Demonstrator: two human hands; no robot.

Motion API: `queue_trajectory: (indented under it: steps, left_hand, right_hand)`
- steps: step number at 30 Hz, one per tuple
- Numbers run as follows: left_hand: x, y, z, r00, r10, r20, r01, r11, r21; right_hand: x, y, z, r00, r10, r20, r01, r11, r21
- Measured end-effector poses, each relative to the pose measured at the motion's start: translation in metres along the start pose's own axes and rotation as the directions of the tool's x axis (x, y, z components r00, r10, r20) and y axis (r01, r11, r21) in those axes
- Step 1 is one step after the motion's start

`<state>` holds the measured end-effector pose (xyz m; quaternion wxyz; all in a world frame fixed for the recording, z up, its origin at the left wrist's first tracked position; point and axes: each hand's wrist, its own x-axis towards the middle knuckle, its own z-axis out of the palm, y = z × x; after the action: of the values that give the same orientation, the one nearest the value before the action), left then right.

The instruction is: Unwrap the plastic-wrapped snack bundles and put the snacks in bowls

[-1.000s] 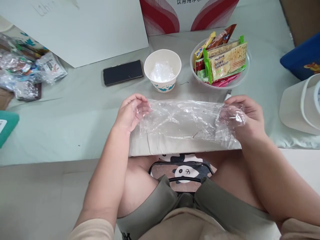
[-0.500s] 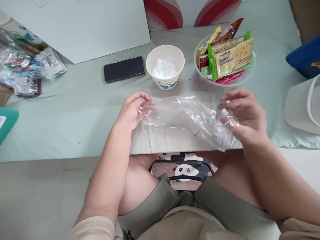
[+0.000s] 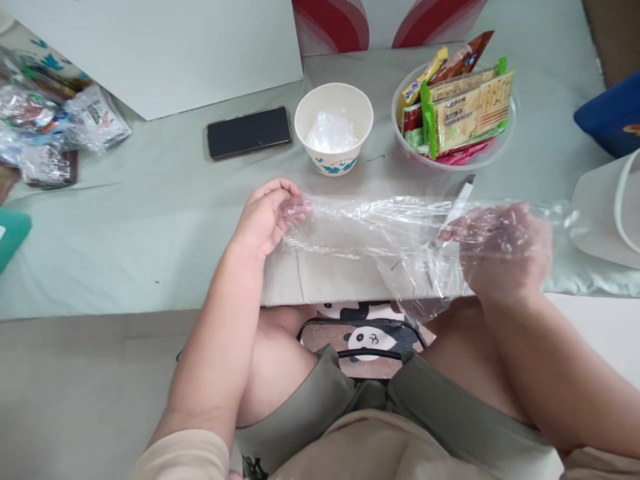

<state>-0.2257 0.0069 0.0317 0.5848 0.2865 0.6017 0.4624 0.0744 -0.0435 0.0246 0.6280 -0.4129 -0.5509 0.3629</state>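
A sheet-like piece of clear plastic film [image 3: 365,217], perhaps a bag, stretches between both hands above the table's front edge. My left hand [image 3: 270,217] pinches its left end, with film over the fingertips. My right hand [image 3: 505,250] is wrapped by the film, which trails past the knuckles; its fingers look curled on the film, though shine blurs them. A loose fold hangs down left of the right wrist. Beside the right fingers lies a white, narrow cutter-like tool [image 3: 461,200] with a dark tip, partly behind the film.
Behind the film are a paper bowl [image 3: 334,165] holding crumpled clear plastic, a phone [image 3: 249,133] and a clear tub [image 3: 400,143] of wrapped biscuits. A white bin-like container [image 3: 600,213] stands right. Packaged items [image 3: 45,127] lie left, near a large white box [image 3: 200,53].
My right hand has moved right and turned, pulling the film out longer and over itself. The white tool shows more now. My left hand stays nearly where it was.
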Motion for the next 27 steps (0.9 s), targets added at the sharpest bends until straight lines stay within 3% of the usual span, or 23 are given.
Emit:
queue_trajectory:
  steps: [2,4,7,9,10,13,14,15,16,18,20,23,25,27]
  left_hand:
    - [0.000,-0.001,0.000,1.000,0.006,0.002,-0.006,1.000,-0.009]
    - [0.002,-0.001,-0.001,1.000,0.018,-0.003,-0.019,0.999,-0.027]
    - [0.006,-0.001,-0.003,1.000,0.007,0.006,-0.007,0.997,-0.073]
    - [0.008,0.000,-0.004,1.000,-0.007,0.021,0.009,0.995,-0.100]
    - [0.009,0.000,-0.005,1.000,-0.006,0.027,0.009,0.995,-0.103]
    - [0.006,0.001,-0.007,0.997,0.050,0.066,-0.046,0.997,-0.060]
    - [0.004,0.001,-0.008,0.993,0.076,0.095,-0.073,0.997,-0.033]
    - [0.002,0.001,-0.009,0.986,0.098,0.132,-0.098,0.995,-0.008]
    - [0.000,0.001,-0.010,0.978,0.114,0.174,-0.118,0.993,0.013]
    - [-0.004,0.002,-0.011,0.958,0.131,0.255,-0.143,0.989,0.029]
    - [-0.007,0.003,-0.011,0.934,0.134,0.331,-0.149,0.989,0.020]
    - [-0.014,0.001,-0.008,0.879,0.107,0.465,-0.130,0.991,0.017]
    - [-0.018,-0.001,-0.006,0.828,0.076,0.555,-0.110,0.993,0.029]
    - [-0.019,-0.004,-0.005,0.783,0.063,0.619,-0.109,0.993,0.036]
  right_hand:
    - [0.001,-0.005,-0.001,0.998,-0.049,0.049,0.056,0.986,-0.156]
    - [0.001,-0.013,-0.003,0.958,-0.182,0.220,0.249,0.909,-0.335]
    - [-0.004,-0.021,-0.006,0.782,-0.348,0.517,0.563,0.750,-0.347]
    - [-0.007,-0.021,-0.012,0.687,-0.317,0.654,0.641,0.688,-0.340]
    - [-0.008,-0.020,-0.016,0.668,-0.250,0.701,0.637,0.678,-0.365]
    - [-0.003,-0.020,-0.033,0.645,-0.026,0.764,0.525,0.741,-0.418]
    - [0.000,-0.022,-0.038,0.657,0.002,0.754,0.471,0.779,-0.413]
    - [0.003,-0.023,-0.042,0.704,0.005,0.710,0.410,0.813,-0.413]
    - [0.006,-0.024,-0.044,0.780,0.001,0.625,0.343,0.836,-0.429]
    - [0.010,-0.024,-0.040,0.925,-0.002,0.380,0.192,0.866,-0.462]
    - [0.013,-0.020,-0.027,0.972,0.036,0.234,0.066,0.908,-0.413]
    - [0.018,-0.012,0.003,0.912,0.108,0.396,-0.008,0.969,-0.246]
    - [0.022,-0.009,0.022,0.798,0.198,0.569,-0.067,0.968,-0.242]
    - [0.024,-0.010,0.037,0.639,0.354,0.683,-0.151,0.928,-0.340]
